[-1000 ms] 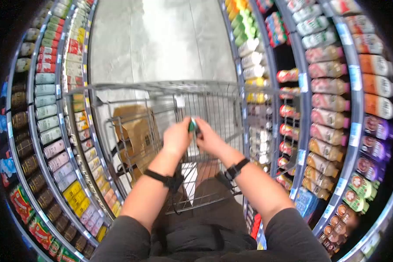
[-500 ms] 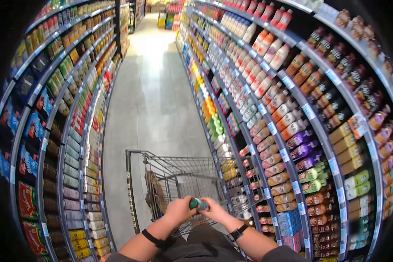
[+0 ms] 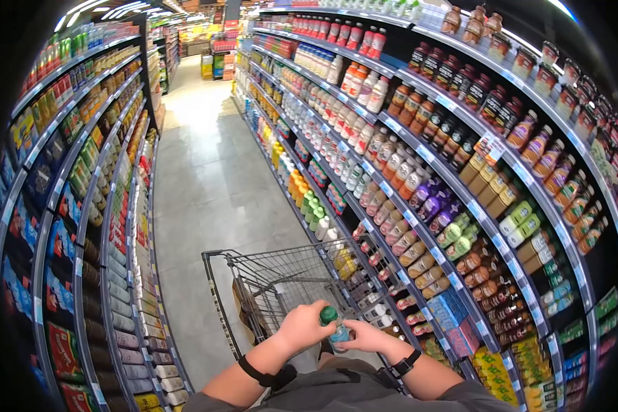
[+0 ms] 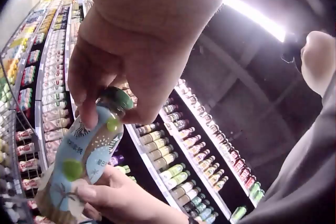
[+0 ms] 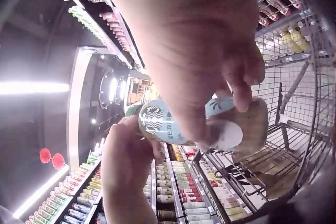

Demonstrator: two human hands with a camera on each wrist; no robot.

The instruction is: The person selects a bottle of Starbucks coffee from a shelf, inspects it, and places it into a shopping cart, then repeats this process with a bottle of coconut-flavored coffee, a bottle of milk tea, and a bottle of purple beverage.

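Note:
A drink bottle point(image 3: 338, 335) with a green cap and a light blue label is held in both hands over the near end of the shopping cart. My left hand point(image 3: 306, 324) grips it at the neck, the fingers on either side just under the green cap point(image 4: 116, 98). Lower down, the fingers and thumb of my right hand point(image 3: 365, 336) hold the bottle's body. In the left wrist view the bottle point(image 4: 86, 155) is tilted, cap end up. Palm trees and a round white emblem decorate the label point(image 5: 157, 121), seen in the right wrist view.
The wire shopping cart point(image 3: 281, 264) stands right in front, with a brown paper bag point(image 3: 248, 309) inside its left part. Shelves of bottled drinks point(image 3: 419, 178) line the right side close to the cart. Packaged goods fill the left shelves point(image 3: 120, 275). A grey floor aisle point(image 3: 206, 185) runs between.
The head view has tilted up from the cart to the aisle and swung rightward, showing more of the right shelves. Both hands stay together on the bottle, whose label now shows more.

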